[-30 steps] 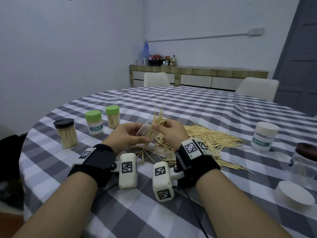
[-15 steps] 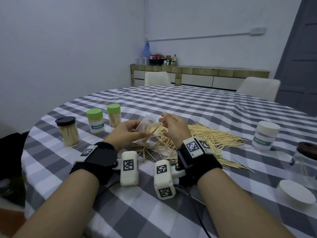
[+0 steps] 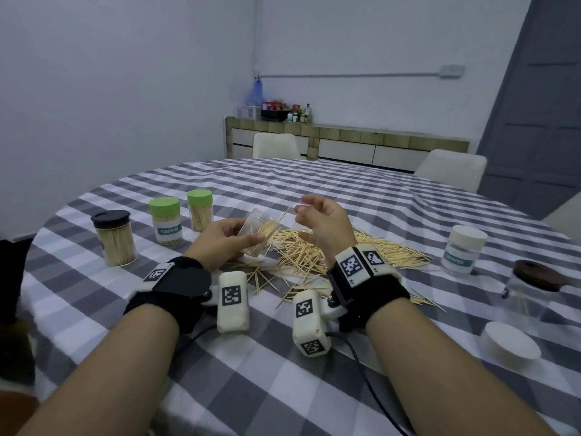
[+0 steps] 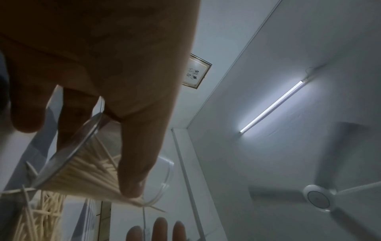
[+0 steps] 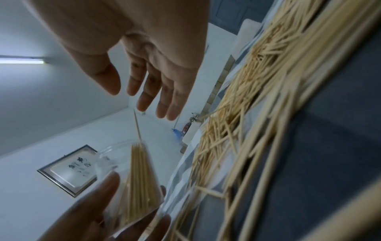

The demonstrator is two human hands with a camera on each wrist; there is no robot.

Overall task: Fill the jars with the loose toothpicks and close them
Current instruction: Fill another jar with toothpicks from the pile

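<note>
The left hand [image 3: 220,239] grips a clear jar [image 3: 259,229], tilted and partly filled with toothpicks. Just beside its mouth the right hand [image 3: 325,229] hovers with fingers relaxed, holding nothing, above the loose toothpicks [image 3: 361,250] on the table [image 3: 314,184].

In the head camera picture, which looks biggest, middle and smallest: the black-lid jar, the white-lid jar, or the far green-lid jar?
1. black-lid jar
2. white-lid jar
3. far green-lid jar
The green one stands farther away, so its true size is unsure.

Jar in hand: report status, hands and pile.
Left hand grips clear jar, tilted, part filled. Right hand open, empty, beside its mouth. Loose toothpicks heaped on table; one sticks out of the mouth.
</note>
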